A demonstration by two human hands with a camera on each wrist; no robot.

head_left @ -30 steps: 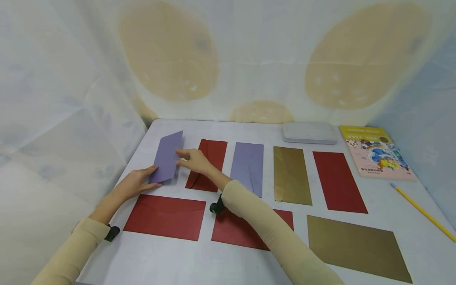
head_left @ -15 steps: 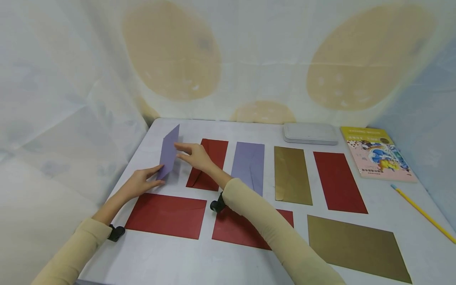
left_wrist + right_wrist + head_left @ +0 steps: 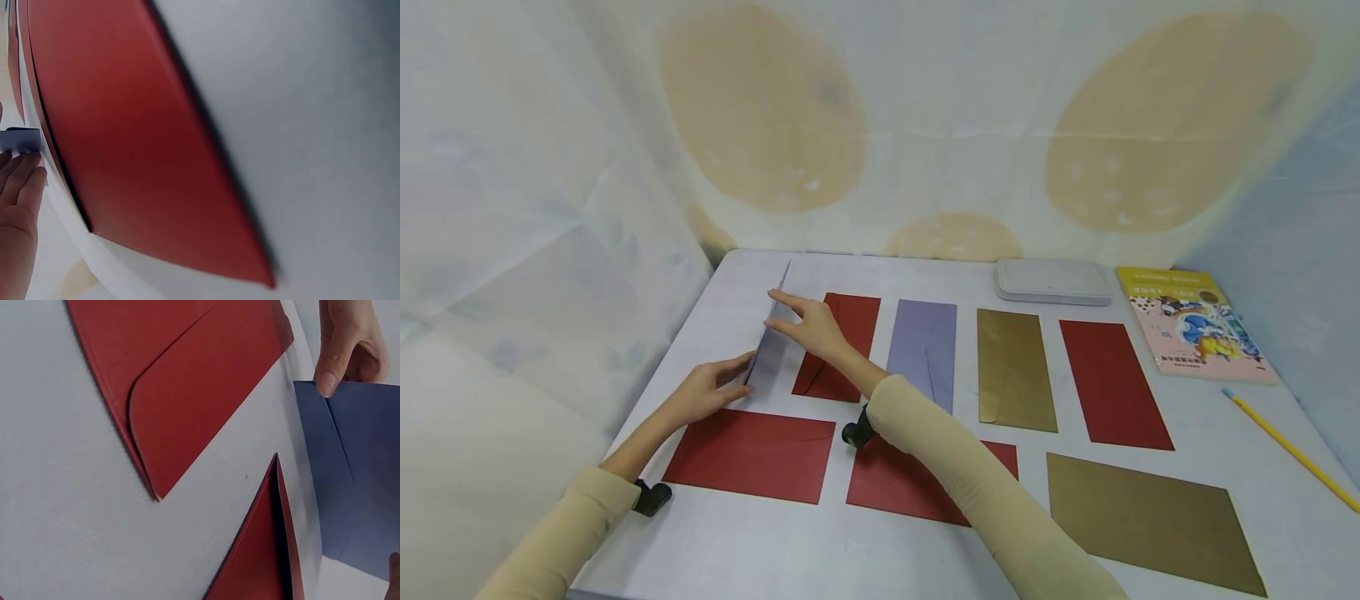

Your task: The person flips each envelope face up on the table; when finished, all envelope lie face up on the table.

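A purple envelope (image 3: 369, 450) stands on its long edge at the far left of the table, almost edge-on in the head view. My left hand (image 3: 700, 393) pinches its near end, and in the right wrist view the thumb lies over a corner of its face. Farther along, my right hand (image 3: 816, 329) holds the upper edge between spread thumb and index finger. Just below the left hand lies a red envelope (image 3: 748, 458); another red envelope (image 3: 853, 329) with its flap side up lies beside the right hand. Part of the envelope's face is hidden by its tilt.
To the right lie a second purple envelope (image 3: 921, 350), a gold envelope (image 3: 1017, 371) and a red envelope (image 3: 1114, 383). A larger gold envelope (image 3: 1153, 521) is in front. A white case (image 3: 1052, 281), a book (image 3: 1198, 325) and a yellow pencil (image 3: 1292, 450) are farther off.
The purple envelope has turned from showing its broad face to standing nearly edge-on. My left hand has shifted slightly right with its near end; the right hand stays at the upper edge.
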